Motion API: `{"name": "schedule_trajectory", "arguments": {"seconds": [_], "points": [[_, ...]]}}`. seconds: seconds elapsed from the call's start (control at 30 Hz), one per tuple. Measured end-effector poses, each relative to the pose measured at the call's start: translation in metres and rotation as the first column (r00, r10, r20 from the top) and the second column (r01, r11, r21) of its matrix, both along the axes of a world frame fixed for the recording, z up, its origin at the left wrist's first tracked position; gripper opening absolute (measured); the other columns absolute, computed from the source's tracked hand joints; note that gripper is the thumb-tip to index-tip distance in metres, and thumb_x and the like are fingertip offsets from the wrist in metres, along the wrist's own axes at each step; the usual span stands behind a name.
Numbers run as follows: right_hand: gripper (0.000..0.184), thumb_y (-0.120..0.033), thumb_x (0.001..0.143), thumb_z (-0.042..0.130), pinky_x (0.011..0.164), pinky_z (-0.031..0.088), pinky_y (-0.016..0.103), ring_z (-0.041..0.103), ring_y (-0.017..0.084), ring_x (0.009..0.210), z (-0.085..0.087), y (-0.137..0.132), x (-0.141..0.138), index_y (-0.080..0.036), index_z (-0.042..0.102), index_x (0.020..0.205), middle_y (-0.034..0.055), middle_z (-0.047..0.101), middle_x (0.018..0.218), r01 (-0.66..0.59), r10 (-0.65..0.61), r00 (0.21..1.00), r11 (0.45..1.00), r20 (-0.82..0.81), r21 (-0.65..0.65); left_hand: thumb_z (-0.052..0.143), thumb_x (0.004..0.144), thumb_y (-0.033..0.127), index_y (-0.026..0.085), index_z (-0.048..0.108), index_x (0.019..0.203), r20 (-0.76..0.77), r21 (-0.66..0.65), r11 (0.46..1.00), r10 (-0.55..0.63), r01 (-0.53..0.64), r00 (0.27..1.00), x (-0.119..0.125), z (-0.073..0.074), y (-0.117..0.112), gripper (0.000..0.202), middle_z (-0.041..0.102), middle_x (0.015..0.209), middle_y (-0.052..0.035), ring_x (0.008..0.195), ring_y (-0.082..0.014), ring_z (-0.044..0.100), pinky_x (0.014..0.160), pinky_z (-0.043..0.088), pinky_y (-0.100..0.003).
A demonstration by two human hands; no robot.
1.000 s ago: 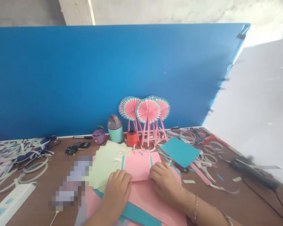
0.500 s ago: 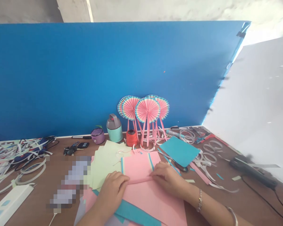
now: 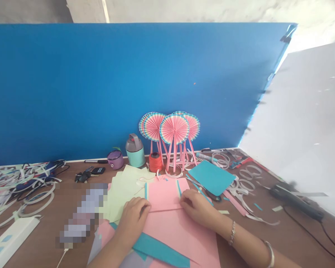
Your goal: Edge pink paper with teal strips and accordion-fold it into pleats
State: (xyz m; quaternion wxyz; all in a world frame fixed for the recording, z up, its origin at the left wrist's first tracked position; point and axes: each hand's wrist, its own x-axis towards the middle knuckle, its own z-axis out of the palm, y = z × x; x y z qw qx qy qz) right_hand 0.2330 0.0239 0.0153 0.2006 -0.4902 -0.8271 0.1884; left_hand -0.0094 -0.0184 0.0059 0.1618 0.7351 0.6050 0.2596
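Observation:
A pink paper sheet (image 3: 163,195) with blue and cream strips along both sides lies in front of me, a narrow fold along its near edge. My left hand (image 3: 135,216) is closed at the fold's left end, fingers curled with the thumb. At the right end my right hand (image 3: 197,208) pinches the same edge; its fingertips partly hide the corner. Under it is a larger pink sheet (image 3: 181,234), crossed by a teal paper strip (image 3: 159,250). Pale green sheets (image 3: 120,191) lie beside my left hand.
Pink folded paper fans (image 3: 174,130) stand at the back by a red thread spool (image 3: 155,162). Scissors (image 3: 213,196) and a teal sheet (image 3: 212,176) lie right. A white power strip (image 3: 13,242), a black glue gun (image 3: 296,201) and heaps of paper strips (image 3: 25,182) flank the workspace.
Both hands have shifted slightly outward along the near edge of the pink sheet, and the fold now shows more fully between them. The camera view has moved a little.

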Motion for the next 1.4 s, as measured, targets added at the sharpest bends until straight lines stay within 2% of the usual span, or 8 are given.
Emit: {"name": "schedule_trajectory", "arguments": {"seconds": [0.27, 0.57, 1.0, 1.23, 1.4], "points": [[0.016, -0.005, 0.073, 0.043, 0.06, 0.032, 0.023, 0.048, 0.014, 0.065, -0.0008, -0.0003, -0.0006, -0.017, 0.049, 0.065, -0.0005, 0.053, 0.065, -0.013, 0.013, 1.0, 1.0, -0.004, 0.017, 0.043, 0.084, 0.029, 0.022, 0.057, 0.077, -0.03, -0.026, 0.994, 0.103, -0.104, 0.994, 0.0003, -0.002, -0.0009, 0.017, 0.061, 0.074, -0.0001, 0.074, -0.0189, 0.056, 0.073, 0.042, -0.033], [0.017, -0.006, 0.075, 0.042, 0.062, 0.033, 0.025, 0.048, 0.014, 0.066, -0.0072, 0.0019, 0.0022, -0.017, 0.052, 0.068, 0.0007, 0.056, 0.068, -0.019, 0.019, 1.0, 1.0, 0.003, 0.024, 0.041, 0.084, 0.025, 0.022, 0.053, 0.072, -0.07, -0.031, 0.995, 0.097, -0.1, 0.993, 0.0035, -0.0002, -0.0023, 0.018, 0.061, 0.073, -0.0002, 0.077, -0.0195, 0.056, 0.077, 0.04, -0.035], [0.012, -0.01, 0.071, 0.045, 0.056, 0.032, 0.022, 0.051, 0.013, 0.061, -0.0054, 0.0078, 0.0024, -0.018, 0.053, 0.066, 0.0004, 0.058, 0.065, 0.025, -0.037, 0.996, 0.988, -0.081, -0.151, 0.043, 0.081, 0.025, 0.022, 0.051, 0.068, -0.1, -0.066, 0.99, 0.116, -0.123, 0.988, 0.0056, 0.0003, 0.0007, 0.016, 0.062, 0.073, -0.0005, 0.078, -0.0198, 0.056, 0.076, 0.037, -0.034], [0.012, -0.01, 0.071, 0.045, 0.056, 0.031, 0.022, 0.05, 0.013, 0.063, -0.0056, 0.0077, 0.0019, -0.018, 0.053, 0.066, 0.0006, 0.058, 0.066, 0.017, -0.027, 0.997, 0.99, -0.067, -0.141, 0.043, 0.082, 0.023, 0.022, 0.051, 0.069, -0.11, -0.053, 0.993, 0.102, -0.108, 0.989, 0.0056, -0.0007, 0.0035, 0.015, 0.061, 0.072, 0.0005, 0.077, -0.0194, 0.056, 0.076, 0.035, -0.033], [0.013, -0.008, 0.071, 0.045, 0.057, 0.029, 0.023, 0.048, 0.013, 0.064, -0.0079, 0.0076, 0.0011, -0.018, 0.05, 0.065, -0.0001, 0.056, 0.065, 0.015, -0.015, 1.0, 0.998, -0.01, -0.068, 0.043, 0.082, 0.02, 0.021, 0.053, 0.072, -0.161, -0.049, 0.993, 0.099, -0.108, 0.982, 0.0064, 0.0007, 0.0025, 0.015, 0.061, 0.074, 0.0004, 0.078, -0.0196, 0.055, 0.075, 0.034, -0.033]]}}
